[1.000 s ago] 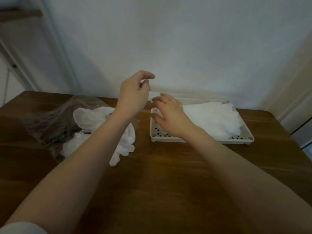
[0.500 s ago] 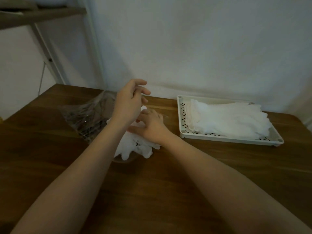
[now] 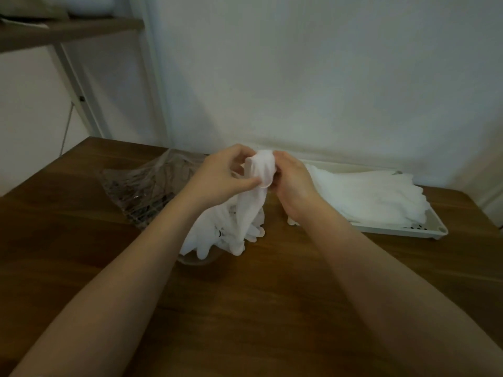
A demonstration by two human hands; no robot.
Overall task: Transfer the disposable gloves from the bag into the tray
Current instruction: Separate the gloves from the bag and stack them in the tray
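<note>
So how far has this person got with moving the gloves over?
Partway. A stack of gloves already lies in the tray. The left hand and right hand both grip one glove, lifted above the pile at the clear bag. That pile has yet to go over.

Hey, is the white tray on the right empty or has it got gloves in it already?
Not empty: a spread stack of white gloves covers most of the tray.

text: none readable | crumpled clear plastic bag (image 3: 147, 191): dark printed marks, too blurred to read | white disposable gloves (image 3: 226, 232): small dark specks, illegible
</note>
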